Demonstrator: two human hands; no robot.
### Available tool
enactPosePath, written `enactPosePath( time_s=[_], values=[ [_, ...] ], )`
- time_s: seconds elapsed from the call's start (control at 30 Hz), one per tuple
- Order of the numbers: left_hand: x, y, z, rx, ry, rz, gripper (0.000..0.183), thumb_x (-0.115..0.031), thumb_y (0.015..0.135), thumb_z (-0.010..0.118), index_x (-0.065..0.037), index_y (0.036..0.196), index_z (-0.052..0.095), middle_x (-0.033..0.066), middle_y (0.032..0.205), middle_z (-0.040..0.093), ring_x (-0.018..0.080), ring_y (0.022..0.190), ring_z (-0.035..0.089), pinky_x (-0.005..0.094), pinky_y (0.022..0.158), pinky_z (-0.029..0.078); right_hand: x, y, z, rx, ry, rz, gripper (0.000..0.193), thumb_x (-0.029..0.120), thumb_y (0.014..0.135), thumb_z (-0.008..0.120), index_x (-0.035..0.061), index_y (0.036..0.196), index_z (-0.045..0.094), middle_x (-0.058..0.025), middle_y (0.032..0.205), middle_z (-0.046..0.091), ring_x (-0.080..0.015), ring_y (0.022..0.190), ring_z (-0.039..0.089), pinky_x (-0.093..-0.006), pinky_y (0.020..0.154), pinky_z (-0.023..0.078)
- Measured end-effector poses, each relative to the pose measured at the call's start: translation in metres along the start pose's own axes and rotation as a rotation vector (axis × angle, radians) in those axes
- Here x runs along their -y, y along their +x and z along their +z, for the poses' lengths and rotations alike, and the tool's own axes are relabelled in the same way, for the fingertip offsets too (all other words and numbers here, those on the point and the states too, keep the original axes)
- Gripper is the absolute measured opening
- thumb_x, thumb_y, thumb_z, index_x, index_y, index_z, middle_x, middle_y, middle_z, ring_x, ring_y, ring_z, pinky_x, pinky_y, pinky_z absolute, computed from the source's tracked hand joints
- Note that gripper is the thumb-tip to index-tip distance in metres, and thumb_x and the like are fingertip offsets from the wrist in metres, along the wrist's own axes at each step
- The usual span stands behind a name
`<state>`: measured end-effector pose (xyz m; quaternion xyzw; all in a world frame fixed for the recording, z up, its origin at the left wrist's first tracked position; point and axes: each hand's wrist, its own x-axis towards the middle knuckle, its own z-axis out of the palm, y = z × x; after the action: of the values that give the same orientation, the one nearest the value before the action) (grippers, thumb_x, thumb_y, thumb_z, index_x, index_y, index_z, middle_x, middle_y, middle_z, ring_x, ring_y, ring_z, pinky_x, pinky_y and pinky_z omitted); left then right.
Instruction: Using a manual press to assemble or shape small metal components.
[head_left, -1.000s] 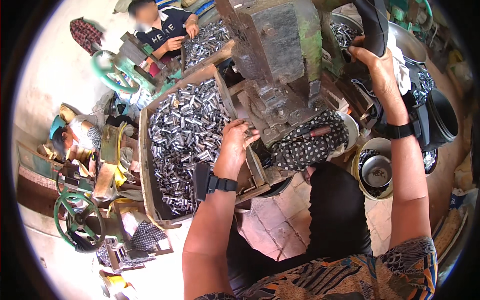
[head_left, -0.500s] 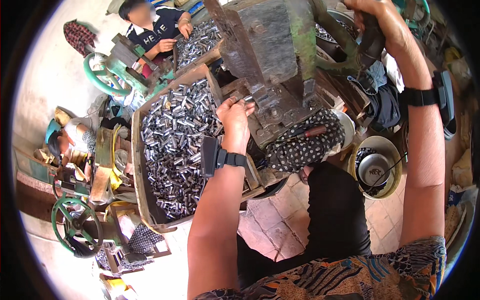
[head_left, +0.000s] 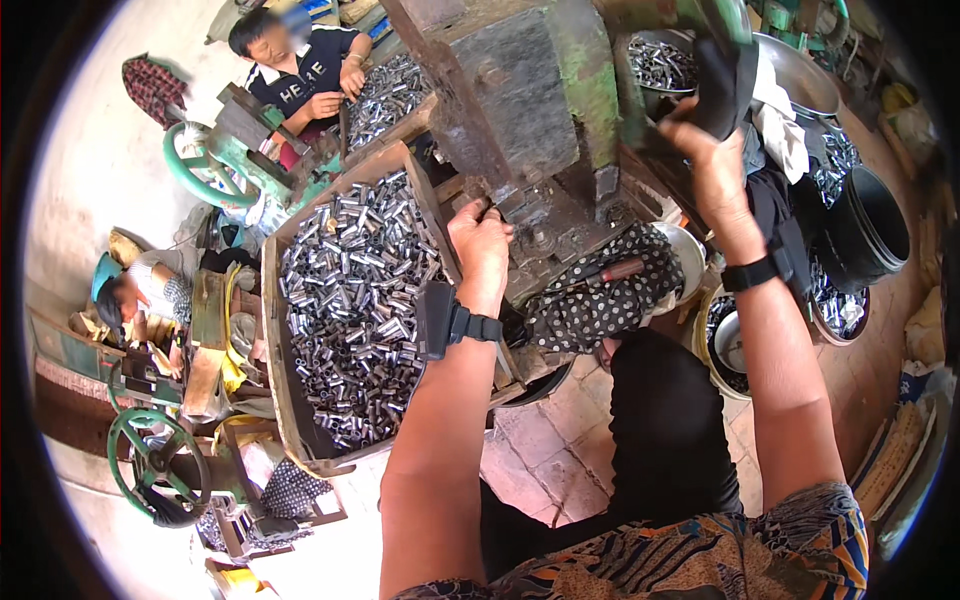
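My left hand [head_left: 482, 250] is at the lower tooling of a dark, oily metal press [head_left: 515, 100]. Its fingers are pinched together at the die, and what lies between them is hidden. My right hand [head_left: 708, 165] is raised on the right side of the press. Its fingers curl at the lower end of a black-wrapped handle [head_left: 722, 85], slightly blurred by motion. Left of my left hand stands a wooden box [head_left: 272, 340] full of short shiny metal tubes [head_left: 355, 290]. A polka-dot cloth [head_left: 600, 300] drapes below the press, with a red-brown handled tool [head_left: 622, 269] on it.
Pots and buckets stand at right: a pot of metal tubes [head_left: 660, 65], a black bucket [head_left: 870, 225], and a pale bucket [head_left: 705, 350] by my knee. At upper left a co-worker [head_left: 300, 80] sits at a green press [head_left: 215, 165]; another person [head_left: 145, 285] is farther left.
My right hand and the black-wrapped handle have swung left and lower, toward the press. My left hand stays by the die; the shiny tube seen at its fingertips no longer shows.
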<state>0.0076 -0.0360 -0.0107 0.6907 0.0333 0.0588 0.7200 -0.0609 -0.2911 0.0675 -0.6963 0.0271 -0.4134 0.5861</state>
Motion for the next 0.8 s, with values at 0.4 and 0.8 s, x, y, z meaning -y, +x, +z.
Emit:
enactPosePath(
  time_s=[0.4,0.8],
  values=[
    [-0.012,-0.024,-0.06,-0.058,0.033,-0.132,0.022,-0.001,0.082,0.059,0.008,0.101,0.058,0.0087,0.074,0.061,0.0135,0.048,0.056,0.0229,0.038,0.04,0.047,0.011,-0.004,0.116,-0.107,0.074,0.027,0.02,0.074,0.067,0.0012,0.092,0.06,-0.0037,0.077,0.06,-0.0111,0.074,0.054,-0.0261,0.072,0.041],
    [-0.03,-0.106,-0.186,-0.122,0.139,-0.109,0.017,-0.008,0.08,0.063,0.003,0.094,0.065,0.0034,0.075,0.063,0.0104,0.062,0.057,0.0221,0.055,0.043,-0.002,-0.086,0.015,0.058,0.319,0.508,0.039,0.005,0.082,0.06,-0.0036,0.119,0.053,-0.0086,0.102,0.064,-0.0147,0.09,0.059,-0.0274,0.084,0.045]
  ],
)
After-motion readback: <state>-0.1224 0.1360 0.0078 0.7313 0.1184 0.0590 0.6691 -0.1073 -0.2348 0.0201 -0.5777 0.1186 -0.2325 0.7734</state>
